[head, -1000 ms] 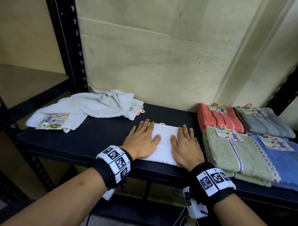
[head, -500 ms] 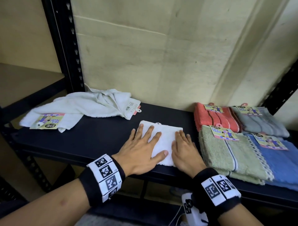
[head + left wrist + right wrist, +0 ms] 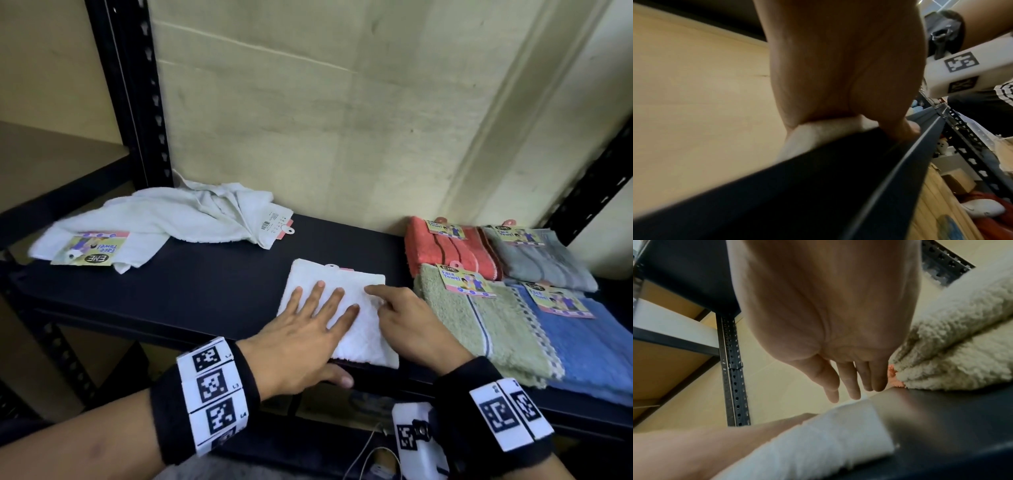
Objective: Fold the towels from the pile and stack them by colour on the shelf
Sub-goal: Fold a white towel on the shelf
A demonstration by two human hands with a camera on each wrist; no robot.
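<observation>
A folded white towel (image 3: 356, 329) lies at the front of the black shelf (image 3: 205, 284), left of the coloured stacks. My left hand (image 3: 308, 329) lies flat on it with fingers spread, while the thumb hangs at the shelf's front edge. My right hand (image 3: 404, 318) is at the towel's right edge, its fingers loose and the index fingertip touching the cloth. In the left wrist view the left hand (image 3: 849, 73) presses the white towel (image 3: 818, 131) down. From the right wrist, the right hand (image 3: 838, 337) hovers with straight fingers just above the white towel (image 3: 828, 434).
A loose pile of white towels (image 3: 164, 219) with paper labels lies at the shelf's back left. Folded orange (image 3: 445, 253), grey (image 3: 541, 263), green (image 3: 479, 329) and blue (image 3: 589, 342) towels fill the right end. Black uprights (image 3: 137, 102) frame the shelf, with a wall behind.
My left hand has slid further right across the folded white towel. My right hand has lifted from lying flat on it and now only touches its right edge with the index finger.
</observation>
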